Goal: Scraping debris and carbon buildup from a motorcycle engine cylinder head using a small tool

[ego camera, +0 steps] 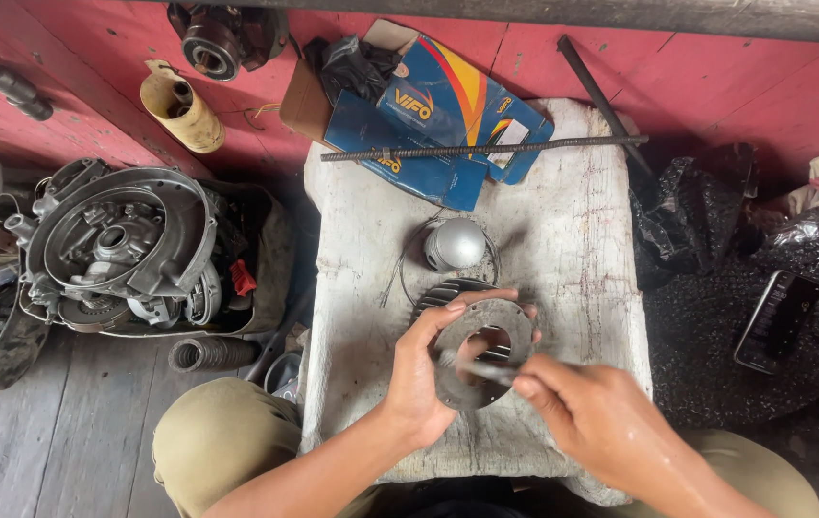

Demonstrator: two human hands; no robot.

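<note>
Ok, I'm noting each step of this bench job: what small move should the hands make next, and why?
Probably turn the round metal plate a little in the left hand. The right hand holds a thin tool against the plate near its centre hole, so only that patch is being worked; turning it would bring a fresh stretch under the tip. The finned part beneath needs no touching.
</note>
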